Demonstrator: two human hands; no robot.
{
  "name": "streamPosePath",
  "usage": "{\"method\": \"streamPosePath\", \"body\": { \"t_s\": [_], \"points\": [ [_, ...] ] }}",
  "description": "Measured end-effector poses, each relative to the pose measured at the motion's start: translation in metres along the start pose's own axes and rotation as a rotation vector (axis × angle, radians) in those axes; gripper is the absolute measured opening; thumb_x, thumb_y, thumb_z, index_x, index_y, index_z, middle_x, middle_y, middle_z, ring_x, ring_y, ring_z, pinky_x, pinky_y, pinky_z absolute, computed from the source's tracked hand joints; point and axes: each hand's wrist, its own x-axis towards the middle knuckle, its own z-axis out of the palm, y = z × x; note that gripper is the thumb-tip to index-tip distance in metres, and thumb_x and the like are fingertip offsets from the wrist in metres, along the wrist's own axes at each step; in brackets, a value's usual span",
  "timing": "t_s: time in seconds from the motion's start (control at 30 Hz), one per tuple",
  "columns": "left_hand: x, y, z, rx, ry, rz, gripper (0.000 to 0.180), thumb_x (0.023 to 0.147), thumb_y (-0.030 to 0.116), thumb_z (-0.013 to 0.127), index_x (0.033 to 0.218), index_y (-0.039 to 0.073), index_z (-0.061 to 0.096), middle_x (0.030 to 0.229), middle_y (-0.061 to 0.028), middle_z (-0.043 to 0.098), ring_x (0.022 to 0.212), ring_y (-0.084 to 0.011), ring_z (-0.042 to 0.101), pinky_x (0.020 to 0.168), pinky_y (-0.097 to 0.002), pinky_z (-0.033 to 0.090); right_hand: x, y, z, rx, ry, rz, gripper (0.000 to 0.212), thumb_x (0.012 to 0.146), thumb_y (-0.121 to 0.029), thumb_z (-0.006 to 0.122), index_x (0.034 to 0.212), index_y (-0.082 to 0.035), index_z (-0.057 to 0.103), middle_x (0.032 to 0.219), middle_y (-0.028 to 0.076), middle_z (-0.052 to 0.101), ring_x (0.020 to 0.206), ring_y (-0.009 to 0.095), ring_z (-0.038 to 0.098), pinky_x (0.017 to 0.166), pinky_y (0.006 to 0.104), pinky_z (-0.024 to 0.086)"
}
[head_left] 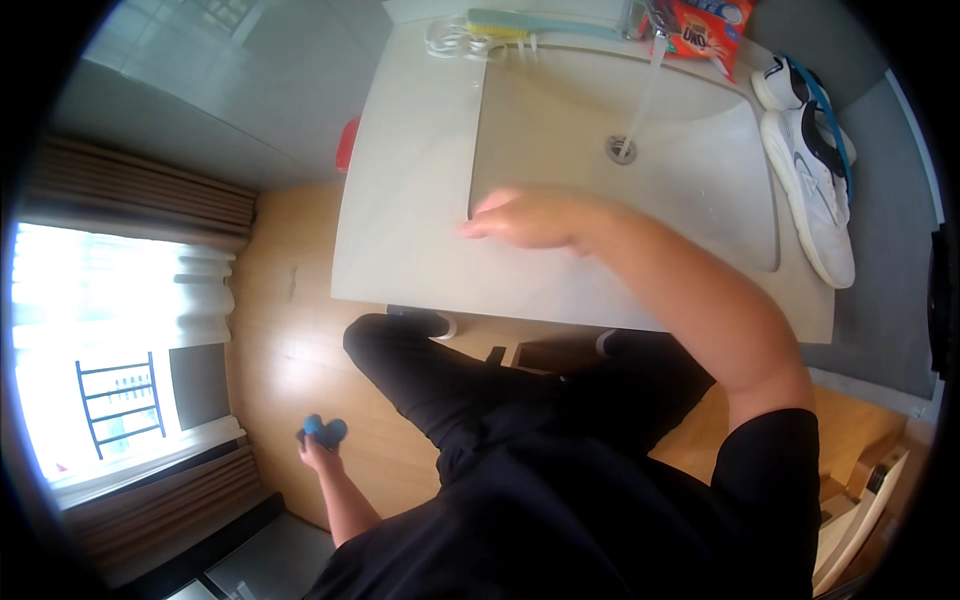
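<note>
My right hand (532, 218) reaches across the front left corner of the white sink basin (700, 185), over the pale countertop (410, 180). Its fingers point left, loosely bent and a little apart, slightly blurred, with nothing visible in them. Low on the left, away from the counter, my left hand (318, 455) is closed around a blue object with rounded, dark-shaded lobes (326, 431); its exact kind is too small to make out. Water runs from the faucet (660, 18) into the round drain (621, 149).
White sneakers (808, 190) with a blue strap (828, 125) lie right of the basin. Behind it are a red detergent packet (705, 40), a long-handled brush (545, 22) and white cords (450, 42). A red object (347, 144) shows beyond the counter's left edge. A bright window (100, 350) stands left.
</note>
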Motion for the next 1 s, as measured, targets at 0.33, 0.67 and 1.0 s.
{"method": "streamPosePath", "body": {
  "t_s": [0.33, 0.67, 1.0],
  "points": [
    [0.02, 0.114, 0.074, -0.53, -0.281, 0.085, 0.043, 0.092, 0.022, 0.056, 0.13, 0.002, 0.049, 0.13, -0.0168, 0.052, 0.12, -0.0332, 0.053, 0.098, -0.0527, 0.048, 0.037, 0.078, -0.175, 1.588, 0.543, -0.405, 0.011, 0.094, -0.002, 0.047, 0.102, 0.004, 0.053, 0.092, 0.018, 0.058, 0.084, 0.029, 0.062, 0.074, 0.0348, 0.056],
    [-0.176, 0.276, 0.287, -0.659, -0.964, 0.172, 0.048, 0.093, 0.022, 0.057, 0.132, -0.004, 0.046, 0.128, -0.021, 0.055, 0.119, -0.0361, 0.054, 0.105, -0.0534, 0.041, 0.042, 0.097, -0.195, 1.439, 0.486, -0.585, 0.02, 0.099, -0.016, 0.044, 0.082, -0.008, 0.05, 0.056, -0.002, 0.033, 0.042, 0.01, 0.031, 0.036, 0.0252, 0.021],
    [-0.379, 0.249, 0.525, -0.566, -1.571, -0.137, 0.051, 0.095, 0.021, 0.055, 0.137, -0.001, 0.036, 0.134, -0.0181, 0.045, 0.123, -0.0357, 0.046, 0.104, -0.0554, 0.039, 0.007, 0.092, -0.183, 1.218, 0.556, -0.428, 0.031, 0.096, -0.027, 0.047, 0.068, -0.014, 0.042, 0.072, 0.008, 0.056, 0.072, 0.02, 0.055, 0.065, 0.0351, 0.041]
  ]
}}
